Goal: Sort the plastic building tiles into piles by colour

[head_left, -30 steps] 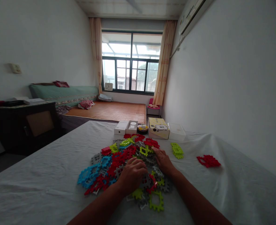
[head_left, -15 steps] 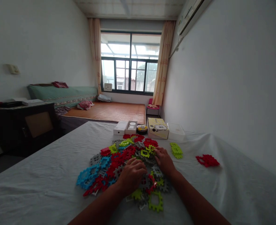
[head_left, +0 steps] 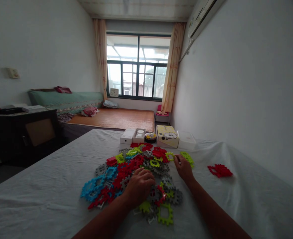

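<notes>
My right hand (head_left: 183,167) pinches a yellow-green square frame-shaped building piece (head_left: 170,156), held just above the right edge of a heap. The heap is made of interlocking plastic pieces with notched edges: red pieces (head_left: 122,172), blue pieces (head_left: 93,188), grey pieces (head_left: 101,169) and yellow-green ones. Over the middle of it lies my left hand (head_left: 140,184), its fingers curled down and close together; whatever is under them is hidden. A loose yellow-green frame (head_left: 165,214) lies at the heap's near edge.
Right of the heap, yellow-green pieces (head_left: 187,158) and a group of red pieces (head_left: 220,170) lie on the grey cloth (head_left: 49,186). Along the far edge stand white boxes (head_left: 127,136), a round tin (head_left: 150,137), a yellow box (head_left: 167,136) and a translucent container (head_left: 186,139).
My right hand has moved right, away from the heap, carrying the yellow-green frame piece with it. My left hand stays where it was.
</notes>
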`<action>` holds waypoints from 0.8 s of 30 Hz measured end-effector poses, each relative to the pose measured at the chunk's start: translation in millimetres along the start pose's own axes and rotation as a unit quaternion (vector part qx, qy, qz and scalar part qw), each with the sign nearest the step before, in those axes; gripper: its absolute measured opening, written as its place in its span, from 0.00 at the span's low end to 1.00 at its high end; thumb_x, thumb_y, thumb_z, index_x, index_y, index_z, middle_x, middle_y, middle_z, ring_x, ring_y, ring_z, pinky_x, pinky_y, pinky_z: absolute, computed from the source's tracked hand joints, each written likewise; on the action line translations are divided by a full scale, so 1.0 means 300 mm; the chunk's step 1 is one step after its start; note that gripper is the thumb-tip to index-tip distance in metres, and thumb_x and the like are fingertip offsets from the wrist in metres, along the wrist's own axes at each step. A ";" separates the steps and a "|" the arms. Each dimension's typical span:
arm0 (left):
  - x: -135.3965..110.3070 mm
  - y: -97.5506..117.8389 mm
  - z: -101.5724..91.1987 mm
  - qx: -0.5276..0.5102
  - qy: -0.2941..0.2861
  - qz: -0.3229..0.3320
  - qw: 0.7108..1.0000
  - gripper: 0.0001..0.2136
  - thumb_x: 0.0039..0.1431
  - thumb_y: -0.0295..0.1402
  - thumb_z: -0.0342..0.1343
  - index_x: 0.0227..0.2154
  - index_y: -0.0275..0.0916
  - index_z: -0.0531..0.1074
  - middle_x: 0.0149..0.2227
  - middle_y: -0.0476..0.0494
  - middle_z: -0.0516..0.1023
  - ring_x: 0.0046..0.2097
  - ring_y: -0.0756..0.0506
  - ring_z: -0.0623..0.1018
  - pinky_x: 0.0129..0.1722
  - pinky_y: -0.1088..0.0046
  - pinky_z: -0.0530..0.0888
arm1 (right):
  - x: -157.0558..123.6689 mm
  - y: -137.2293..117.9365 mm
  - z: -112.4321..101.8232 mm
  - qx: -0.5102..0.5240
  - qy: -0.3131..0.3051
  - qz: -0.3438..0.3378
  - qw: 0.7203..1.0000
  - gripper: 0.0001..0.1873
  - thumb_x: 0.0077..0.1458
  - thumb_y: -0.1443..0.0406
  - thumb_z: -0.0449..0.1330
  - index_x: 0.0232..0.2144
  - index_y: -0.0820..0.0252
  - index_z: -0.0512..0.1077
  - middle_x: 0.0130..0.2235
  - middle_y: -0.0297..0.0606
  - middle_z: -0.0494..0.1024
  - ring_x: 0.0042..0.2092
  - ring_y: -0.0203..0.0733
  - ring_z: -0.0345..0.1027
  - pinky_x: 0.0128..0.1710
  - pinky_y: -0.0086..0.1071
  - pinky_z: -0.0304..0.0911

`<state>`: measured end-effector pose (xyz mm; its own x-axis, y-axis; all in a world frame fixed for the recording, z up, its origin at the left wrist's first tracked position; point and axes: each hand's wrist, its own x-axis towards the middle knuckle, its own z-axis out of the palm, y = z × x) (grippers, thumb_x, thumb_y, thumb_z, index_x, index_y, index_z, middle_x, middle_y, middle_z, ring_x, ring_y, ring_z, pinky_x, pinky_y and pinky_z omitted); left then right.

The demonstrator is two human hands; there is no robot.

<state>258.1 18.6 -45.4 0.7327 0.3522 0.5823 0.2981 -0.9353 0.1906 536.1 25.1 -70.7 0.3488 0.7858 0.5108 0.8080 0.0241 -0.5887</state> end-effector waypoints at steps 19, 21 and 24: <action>-0.001 0.001 0.010 -0.010 0.005 0.012 1.000 0.09 0.58 0.24 0.51 0.34 0.44 0.73 0.37 0.51 0.78 0.45 0.46 0.73 0.52 0.65 0.62 | 0.036 0.262 -0.132 -0.053 0.001 0.122 0.991 0.15 0.44 0.68 0.51 0.29 0.56 0.77 0.30 0.34 0.80 0.34 0.41 0.73 0.37 0.31 0.65; -0.002 0.001 0.011 -0.010 0.003 0.013 1.000 0.09 0.58 0.24 0.50 0.34 0.44 0.73 0.37 0.51 0.78 0.45 0.46 0.73 0.52 0.65 0.62 | 0.030 0.235 -0.118 -0.053 -0.018 0.100 0.993 0.15 0.43 0.69 0.51 0.28 0.55 0.77 0.31 0.34 0.80 0.35 0.42 0.73 0.38 0.32 0.65; -0.002 0.000 0.014 -0.006 0.003 0.011 1.000 0.09 0.58 0.25 0.50 0.34 0.44 0.74 0.37 0.51 0.78 0.45 0.46 0.73 0.52 0.65 0.62 | 0.019 0.153 -0.080 -0.047 -0.019 0.064 0.997 0.17 0.48 0.68 0.49 0.35 0.58 0.76 0.39 0.39 0.80 0.41 0.43 0.73 0.44 0.35 0.64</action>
<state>260.1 18.7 -49.0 0.7359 0.3316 0.5904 0.2743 -0.9431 0.1878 586.7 15.9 -79.8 0.4345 0.8020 0.4098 0.8000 -0.1346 -0.5847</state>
